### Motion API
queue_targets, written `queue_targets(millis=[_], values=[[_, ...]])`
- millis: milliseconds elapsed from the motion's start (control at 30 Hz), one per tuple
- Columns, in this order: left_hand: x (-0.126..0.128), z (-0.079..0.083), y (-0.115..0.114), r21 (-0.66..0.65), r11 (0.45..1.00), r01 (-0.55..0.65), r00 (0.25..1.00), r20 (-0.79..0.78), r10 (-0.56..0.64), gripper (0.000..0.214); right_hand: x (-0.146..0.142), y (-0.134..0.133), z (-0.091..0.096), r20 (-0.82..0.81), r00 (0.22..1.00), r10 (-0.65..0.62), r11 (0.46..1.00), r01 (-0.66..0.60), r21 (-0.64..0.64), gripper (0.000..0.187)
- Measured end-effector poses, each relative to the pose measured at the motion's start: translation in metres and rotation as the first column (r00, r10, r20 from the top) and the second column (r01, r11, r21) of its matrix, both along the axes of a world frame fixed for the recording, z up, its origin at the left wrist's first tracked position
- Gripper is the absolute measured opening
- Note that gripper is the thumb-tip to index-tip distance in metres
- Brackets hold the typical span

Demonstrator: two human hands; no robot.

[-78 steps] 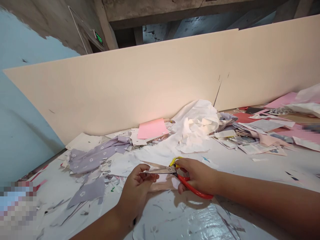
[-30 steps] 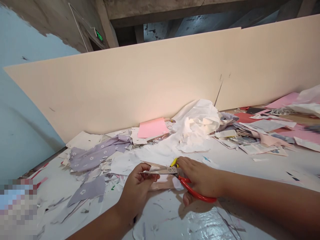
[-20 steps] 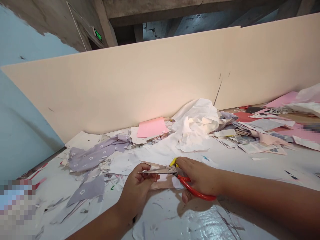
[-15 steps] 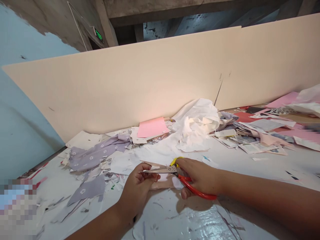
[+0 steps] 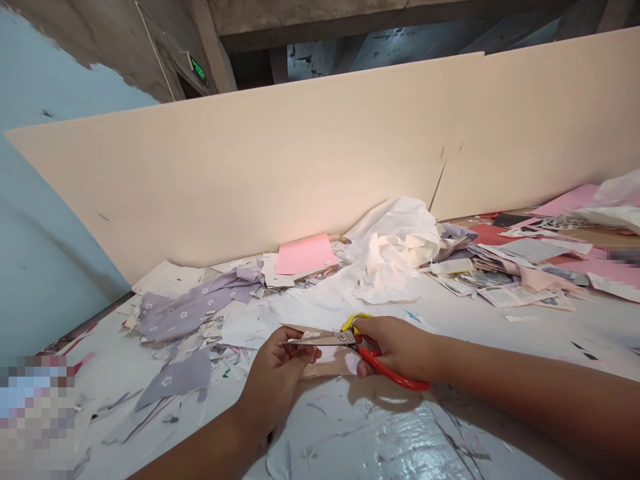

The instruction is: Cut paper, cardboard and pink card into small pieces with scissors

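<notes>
Right hand [image 5: 395, 343]: clamped round the red-and-yellow handles of the scissors [image 5: 343, 337].
Scissors: between the two hands over the littered table [image 5: 500, 340], blades pointing left, slightly parted.
Left hand [image 5: 279, 357]: fingers curled together at the blade tips; cannot tell what they grip.
White scrap [image 5: 313, 335]: at the blades.
Beyond: lilac flower-print fabric [image 5: 175, 313], pink sheet [image 5: 306, 255], crumpled white cloth [image 5: 400, 257].

From my remote seat I see scissors [image 5: 345, 338] with red and yellow handles, a pale pink piece [image 5: 336, 365], lavender cloth [image 5: 190, 308] (dotted with white flowers), a brighter pink sheet [image 5: 306, 255] and a cream board [image 5: 275, 173].
</notes>
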State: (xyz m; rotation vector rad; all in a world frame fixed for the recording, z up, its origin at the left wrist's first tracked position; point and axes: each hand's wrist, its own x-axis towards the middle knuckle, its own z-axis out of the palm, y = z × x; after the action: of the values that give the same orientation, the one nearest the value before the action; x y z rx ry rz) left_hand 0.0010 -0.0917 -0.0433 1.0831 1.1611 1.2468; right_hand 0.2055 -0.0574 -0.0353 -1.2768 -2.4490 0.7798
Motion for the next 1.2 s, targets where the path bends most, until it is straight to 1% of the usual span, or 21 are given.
queue_targets(millis=[133, 367, 500, 600, 767, 833, 967, 1100, 1200], values=[[-0.001, -0.001, 0.001, 0.043, 0.999, 0.009, 1.000, -0.020, -0.008, 0.011, 0.002, 0.004, -0.005, 0.017, 1.000, 0.021, 0.999, -0.022, 0.041, 0.020], [-0.001, 0.000, -0.002, 0.070, 0.997, -0.012, 0.998, -0.061, 0.016, 0.008, 0.002, 0.008, -0.008, 0.066, 0.998, 0.006, 0.997, -0.010, 0.072, 0.027], [-0.002, -0.002, -0.002, 0.074, 0.997, -0.014, 0.997, -0.072, 0.020, 0.008, 0.001, 0.010, -0.006, 0.100, 0.995, -0.013, 0.997, 0.006, 0.073, 0.029], [-0.002, -0.002, -0.001, 0.082, 0.997, -0.009, 0.996, -0.085, 0.016, 0.007, 0.000, 0.010, -0.003, 0.128, 0.992, -0.003, 0.997, -0.007, 0.081, 0.025], [-0.003, -0.001, -0.001, 0.093, 0.996, 0.007, 0.996, -0.091, 0.001, 0.009, -0.001, 0.011, -0.002, 0.190, 0.982, -0.014, 0.988, -0.015, 0.151, 0.024], [-0.002, -0.002, -0.001, 0.082, 0.997, 0.005, 0.996, -0.084, 0.002, 0.010, -0.001, 0.012, -0.002, 0.200, 0.980, -0.013, 0.989, -0.017, 0.149, 0.024], [-0.003, -0.004, 0.000, 0.078, 0.997, -0.013, 0.995, -0.097, 0.021, 0.015, -0.001, 0.012, 0.000, 0.177, 0.984, 0.003, 0.994, -0.022, 0.104, 0.020], [-0.005, -0.006, 0.000, 0.091, 0.996, -0.006, 0.993, -0.121, 0.017, 0.018, -0.001, 0.011, 0.000, 0.145, 0.989, 0.006, 0.996, -0.019, 0.091, 0.015], [-0.005, -0.004, -0.002, 0.071, 0.997, 0.011, 0.994, -0.109, -0.003, 0.019, -0.001, 0.011, -0.003, 0.087, 0.995, -0.042, 0.997, 0.036, 0.070, 0.021]])
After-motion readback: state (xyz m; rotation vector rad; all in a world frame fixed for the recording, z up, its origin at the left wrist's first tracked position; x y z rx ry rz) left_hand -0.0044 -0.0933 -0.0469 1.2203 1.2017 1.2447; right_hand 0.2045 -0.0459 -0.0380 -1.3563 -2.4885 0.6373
